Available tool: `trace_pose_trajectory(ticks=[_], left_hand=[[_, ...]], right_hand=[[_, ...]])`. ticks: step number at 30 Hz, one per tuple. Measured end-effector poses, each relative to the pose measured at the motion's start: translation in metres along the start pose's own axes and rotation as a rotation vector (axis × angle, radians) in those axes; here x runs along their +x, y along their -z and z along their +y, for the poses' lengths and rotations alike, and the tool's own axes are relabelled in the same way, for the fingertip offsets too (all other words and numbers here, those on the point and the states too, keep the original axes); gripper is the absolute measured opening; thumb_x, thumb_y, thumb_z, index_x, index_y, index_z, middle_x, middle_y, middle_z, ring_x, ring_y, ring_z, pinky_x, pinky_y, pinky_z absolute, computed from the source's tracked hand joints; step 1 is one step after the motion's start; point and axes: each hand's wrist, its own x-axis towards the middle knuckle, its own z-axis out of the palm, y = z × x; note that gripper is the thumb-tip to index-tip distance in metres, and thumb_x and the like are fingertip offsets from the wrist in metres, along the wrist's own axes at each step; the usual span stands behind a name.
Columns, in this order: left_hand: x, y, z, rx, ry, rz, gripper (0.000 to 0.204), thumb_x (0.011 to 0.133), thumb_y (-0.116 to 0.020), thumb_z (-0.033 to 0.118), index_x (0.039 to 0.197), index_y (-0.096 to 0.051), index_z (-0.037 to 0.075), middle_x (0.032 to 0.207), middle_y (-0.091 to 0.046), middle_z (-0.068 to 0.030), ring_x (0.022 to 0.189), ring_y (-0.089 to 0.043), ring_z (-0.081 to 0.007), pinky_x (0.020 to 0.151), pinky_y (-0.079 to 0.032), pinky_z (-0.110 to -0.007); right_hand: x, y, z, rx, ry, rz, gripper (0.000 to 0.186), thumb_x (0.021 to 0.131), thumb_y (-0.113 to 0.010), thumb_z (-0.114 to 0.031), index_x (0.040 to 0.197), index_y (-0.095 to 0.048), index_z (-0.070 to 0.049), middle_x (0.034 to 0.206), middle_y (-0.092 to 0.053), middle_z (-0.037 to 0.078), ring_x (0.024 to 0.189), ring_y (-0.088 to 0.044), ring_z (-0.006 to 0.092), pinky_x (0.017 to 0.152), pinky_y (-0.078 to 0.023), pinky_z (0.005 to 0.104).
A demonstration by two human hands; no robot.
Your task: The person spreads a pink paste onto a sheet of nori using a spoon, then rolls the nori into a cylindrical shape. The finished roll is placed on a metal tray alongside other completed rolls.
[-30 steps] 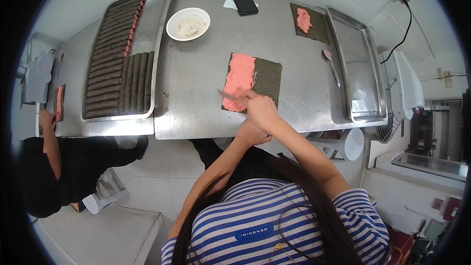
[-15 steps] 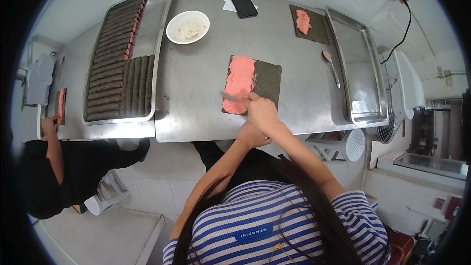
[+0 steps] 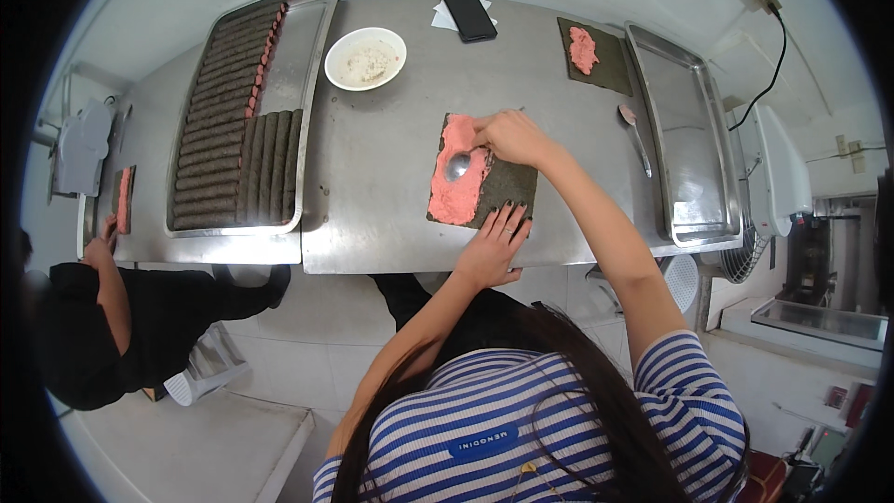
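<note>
A dark green seaweed sheet (image 3: pixel 512 188) lies on the steel table in front of me. Pink paste (image 3: pixel 456 200) covers roughly its left half in a thick band. My right hand (image 3: pixel 515 138) is closed around a metal spoon (image 3: pixel 457 166), its bowl resting against the paste near the middle of the band. Fingers stretched out, my left hand (image 3: pixel 491 247) lies on the sheet's near edge with its fingertips on the bare green part. At the far right is a second seaweed sheet (image 3: pixel 610 63) bearing a pink lump (image 3: pixel 583 50).
Left stands a metal tray (image 3: pixel 307 65) with several seaweed rolls (image 3: pixel 209 144). Behind are a white bowl (image 3: pixel 365 59) and a black phone (image 3: pixel 468 14). Another spoon (image 3: pixel 637 142) lies beside the right-hand tray (image 3: pixel 684 130). A co-worker's hand (image 3: pixel 98 250) touches a pink-topped sheet, far left.
My right hand has moved away from me along the paste with the spoon, which now points back toward me. My left hand has come from below my right wrist onto the sheet.
</note>
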Motion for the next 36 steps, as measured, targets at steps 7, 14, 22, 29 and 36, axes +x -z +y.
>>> trace_pose_trajectory(ticks=[7,14,22,29,36], left_hand=[[0.002,0.003,0.001,0.032,0.007,-0.032,0.089,0.069,-0.069,0.046,0.140,-0.036,0.005,0.149,-0.027,-0.0206,0.138,-0.023,-0.0373,0.114,-0.020,-0.047],[0.000,-0.001,0.001,0.036,0.007,-0.019,0.090,0.069,-0.069,0.047,0.140,-0.036,0.004,0.149,-0.027,-0.0210,0.138,-0.022,-0.0383,0.113,-0.021,-0.048],[0.001,0.001,0.001,0.033,0.003,-0.036,0.090,0.069,-0.069,0.046,0.141,-0.035,0.005,0.149,-0.026,-0.0212,0.138,-0.022,-0.0385,0.113,-0.021,-0.049],[0.003,0.000,0.002,0.020,0.006,-0.037,0.089,0.069,-0.069,0.045,0.141,-0.034,0.005,0.149,-0.025,-0.0211,0.139,-0.021,-0.0385,0.114,-0.020,-0.050],[0.000,-0.005,-0.001,0.054,0.009,-0.016,0.090,0.069,-0.069,0.048,0.140,-0.036,0.004,0.149,-0.027,-0.0211,0.138,-0.023,-0.0384,0.113,-0.021,-0.049]], right_hand=[[0.024,0.004,0.014,0.000,-0.076,0.109,0.016,0.072,-0.065,-0.011,0.085,-0.075,-0.014,0.085,-0.065,0.005,0.081,-0.063,0.0304,0.070,-0.049,0.0419],[0.020,0.003,0.012,-0.009,-0.017,-0.023,0.017,0.074,-0.064,-0.011,0.085,-0.075,-0.015,0.084,-0.064,0.006,0.082,-0.064,0.0299,0.071,-0.050,0.0418],[0.034,0.006,0.031,-0.049,-0.126,0.094,0.015,0.073,-0.065,-0.011,0.086,-0.074,-0.012,0.090,-0.065,0.008,0.084,-0.064,0.0320,0.072,-0.050,0.0431],[0.021,0.003,0.036,-0.073,-0.129,0.096,0.012,0.072,-0.064,-0.009,0.082,-0.071,-0.006,0.096,-0.064,0.012,0.083,-0.065,0.0333,0.071,-0.051,0.0467],[-0.012,0.007,-0.011,-0.113,-0.250,0.109,0.017,0.075,-0.059,-0.006,0.088,-0.069,-0.005,0.097,-0.061,0.018,0.080,-0.065,0.0366,0.069,-0.052,0.0469]])
